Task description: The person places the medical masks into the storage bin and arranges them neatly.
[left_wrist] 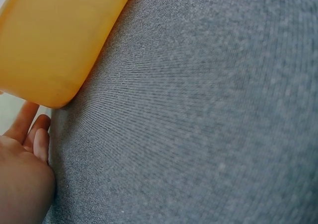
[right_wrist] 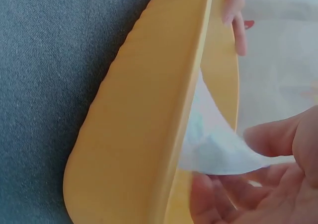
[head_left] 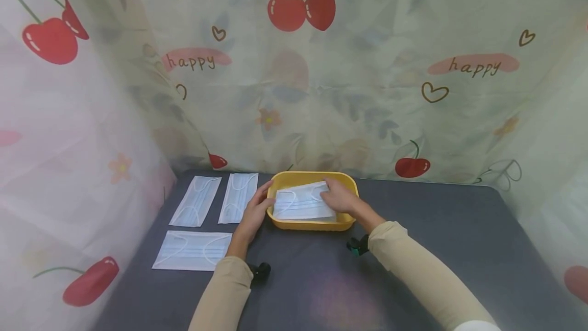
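A yellow plastic basket [head_left: 312, 225] stands on the dark table, with a light blue face mask [head_left: 300, 202] inside it. My right hand [head_left: 341, 197] reaches over the basket's right end and pinches the mask by its right edge. In the right wrist view the thumb [right_wrist: 273, 138] lies on top of the lifted mask edge, the fingers below. My left hand [head_left: 252, 212] grips the basket's left end, its thumb over the rim and its fingers along the outside wall. The left wrist view has those fingers [left_wrist: 25, 122] at the basket's corner [left_wrist: 54, 92].
Three more face masks lie flat left of the basket: two upright ones [head_left: 195, 202] [head_left: 239, 198] at the back and one sideways [head_left: 193, 250] in front, partly behind the left forearm. A cherry-printed curtain [head_left: 367, 91] hangs around the grey table [head_left: 436, 229].
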The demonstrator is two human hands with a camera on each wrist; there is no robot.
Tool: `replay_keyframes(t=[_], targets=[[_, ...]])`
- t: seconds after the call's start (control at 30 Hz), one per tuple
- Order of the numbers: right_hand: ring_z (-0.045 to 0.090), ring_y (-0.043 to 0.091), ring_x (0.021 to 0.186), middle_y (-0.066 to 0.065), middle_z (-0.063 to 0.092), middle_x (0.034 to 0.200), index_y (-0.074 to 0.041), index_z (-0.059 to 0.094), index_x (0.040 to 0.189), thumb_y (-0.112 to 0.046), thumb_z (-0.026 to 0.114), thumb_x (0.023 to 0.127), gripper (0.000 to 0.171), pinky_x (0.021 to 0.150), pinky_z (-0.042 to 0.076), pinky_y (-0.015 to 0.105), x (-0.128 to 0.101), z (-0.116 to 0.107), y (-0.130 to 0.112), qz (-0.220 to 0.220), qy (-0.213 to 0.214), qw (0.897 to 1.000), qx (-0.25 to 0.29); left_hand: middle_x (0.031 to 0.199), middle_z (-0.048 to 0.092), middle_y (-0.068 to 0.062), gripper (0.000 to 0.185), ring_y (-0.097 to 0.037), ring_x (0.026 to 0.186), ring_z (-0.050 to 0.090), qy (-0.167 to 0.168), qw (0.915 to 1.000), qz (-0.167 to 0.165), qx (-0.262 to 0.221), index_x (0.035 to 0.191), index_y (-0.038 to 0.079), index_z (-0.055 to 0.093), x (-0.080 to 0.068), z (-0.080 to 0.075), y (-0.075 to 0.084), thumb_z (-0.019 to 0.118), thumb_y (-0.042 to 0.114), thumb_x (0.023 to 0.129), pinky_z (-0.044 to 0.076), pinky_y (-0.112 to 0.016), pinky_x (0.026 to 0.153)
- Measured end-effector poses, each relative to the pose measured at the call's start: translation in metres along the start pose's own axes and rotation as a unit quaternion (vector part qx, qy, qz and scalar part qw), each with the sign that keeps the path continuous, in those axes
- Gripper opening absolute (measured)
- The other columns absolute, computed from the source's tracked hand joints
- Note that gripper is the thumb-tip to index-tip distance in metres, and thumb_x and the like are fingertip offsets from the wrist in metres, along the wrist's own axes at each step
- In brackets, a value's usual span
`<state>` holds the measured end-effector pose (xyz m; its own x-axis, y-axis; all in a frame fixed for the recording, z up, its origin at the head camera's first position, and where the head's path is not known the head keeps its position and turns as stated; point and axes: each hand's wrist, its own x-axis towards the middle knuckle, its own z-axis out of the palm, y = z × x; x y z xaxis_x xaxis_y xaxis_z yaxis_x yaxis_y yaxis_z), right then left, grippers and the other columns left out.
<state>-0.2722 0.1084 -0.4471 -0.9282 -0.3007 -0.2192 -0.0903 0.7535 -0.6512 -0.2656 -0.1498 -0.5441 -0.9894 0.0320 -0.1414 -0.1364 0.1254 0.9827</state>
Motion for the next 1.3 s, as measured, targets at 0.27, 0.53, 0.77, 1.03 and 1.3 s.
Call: replay_keyframes(t=[0.27,0.53,0.77,1.03,1.3], targets=[[0.041,0.040,0.148,0.023,0.041,0.159,0.003,0.031,0.157,-0.010,0.051,0.100,0.061,0.121,0.035,0.055,0.000,-0.002,0.004,0.011,0.018,0.999,-0.034,0.160,0.044,-0.010,0.053,-0.031,0.151,0.037,-0.005,1.0000,-0.003,0.001,0.152,0.036,0.044,-0.002,0.000,0.003,0.055,0.025,0.102,0.023,-0.056,0.127],[0.042,0.040,0.147,0.022,0.041,0.160,0.000,0.030,0.158,-0.018,0.055,0.101,0.066,0.120,0.035,0.056,-0.001,-0.002,0.011,-0.012,0.006,0.999,-0.029,0.159,0.045,-0.008,0.051,-0.029,0.151,0.038,0.003,1.0000,-0.001,0.000,0.150,0.039,0.046,-0.002,0.002,0.000,0.056,0.025,0.102,0.024,-0.055,0.127],[0.029,0.040,0.154,0.021,0.033,0.165,0.000,0.027,0.159,-0.039,0.056,0.102,0.075,0.126,0.025,0.056,-0.003,-0.003,0.014,-0.048,-0.008,0.998,-0.036,0.160,0.044,-0.009,0.052,-0.030,0.151,0.038,0.001,1.0000,0.004,0.001,0.151,0.038,0.046,-0.003,0.002,0.001,0.056,0.026,0.102,0.024,-0.056,0.127],[0.008,0.042,0.159,0.021,0.009,0.172,-0.012,0.021,0.164,-0.061,0.051,0.099,0.087,0.125,0.019,0.065,-0.011,-0.004,0.015,-0.064,-0.001,0.994,-0.089,0.161,0.042,-0.011,0.052,-0.031,0.152,0.036,0.001,1.0000,0.002,0.001,0.152,0.036,0.045,-0.003,0.001,0.001,0.056,0.026,0.102,0.023,-0.057,0.127],[0.002,0.045,0.159,0.021,0.009,0.172,-0.016,0.023,0.163,-0.063,0.050,0.098,0.084,0.124,0.007,0.070,-0.020,-0.002,0.017,-0.091,0.057,0.980,-0.165,0.162,0.042,-0.009,0.051,-0.030,0.152,0.036,0.005,1.0000,-0.004,0.007,0.151,0.039,0.045,-0.004,0.002,0.003,0.055,0.026,0.102,0.024,-0.056,0.126]])
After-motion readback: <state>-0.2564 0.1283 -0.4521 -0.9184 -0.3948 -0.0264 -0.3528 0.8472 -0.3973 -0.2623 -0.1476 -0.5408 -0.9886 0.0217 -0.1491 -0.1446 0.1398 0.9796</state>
